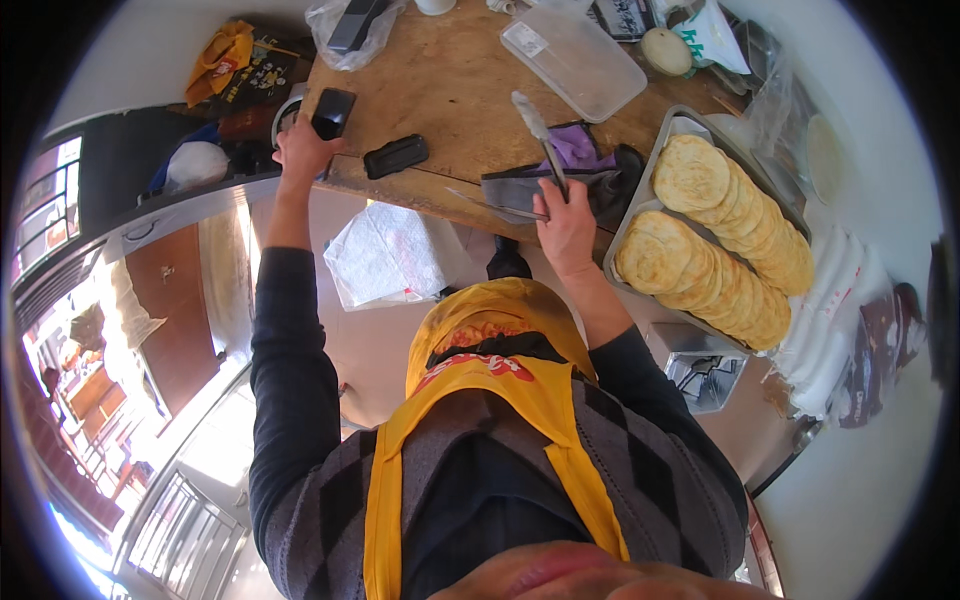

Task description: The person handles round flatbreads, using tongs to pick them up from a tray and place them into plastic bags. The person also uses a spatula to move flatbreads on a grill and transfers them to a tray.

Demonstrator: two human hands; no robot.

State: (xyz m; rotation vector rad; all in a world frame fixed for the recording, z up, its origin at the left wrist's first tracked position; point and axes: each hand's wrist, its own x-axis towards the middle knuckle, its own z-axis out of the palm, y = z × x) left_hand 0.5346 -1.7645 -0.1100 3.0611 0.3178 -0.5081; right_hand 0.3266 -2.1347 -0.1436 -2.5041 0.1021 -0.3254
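Observation:
My left hand (pixel 304 154) is at the left edge of the wooden table, its thumb and fingers around the lower end of a black smartphone (pixel 334 111). To the right of it lies a small black case-like object (pixel 396 155). My right hand (pixel 564 229) grips metal tongs (pixel 553 154) near the table's front edge. The tongs' two arms are spread wide; one points up and has a whitish tip, the other points left. Beneath them is a crumpled grey and purple cloth (pixel 517 187). Right of this hand, a metal tray (pixel 670 124) holds two overlapping rows of round flatbreads (pixel 690 174).
A translucent plastic lid (pixel 574 64) lies farther back on the table (pixel 442 82). A plastic bag (pixel 349 37) with a dark device is at the back left. White plastic bags (pixel 825 330) hang at the right wall. A white-covered bundle (pixel 394 251) stands below the table edge.

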